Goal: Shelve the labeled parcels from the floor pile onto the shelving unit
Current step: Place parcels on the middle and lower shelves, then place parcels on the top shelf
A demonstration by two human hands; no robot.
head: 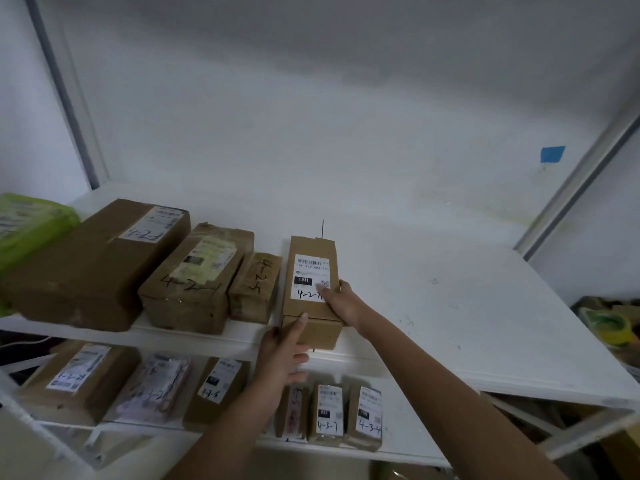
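White wall [311, 116] behind, grey shadow up top. Blue tape [552, 154] stuck on wall, right side. White shelves [467, 306], grey metal post [63, 98] at left.

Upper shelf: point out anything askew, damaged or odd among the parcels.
The box with the yellowed label looks battered: crumpled top, wrinkled tape. The large box beside it lies angled, not square to the shelf edge. The held parcel sits straight.
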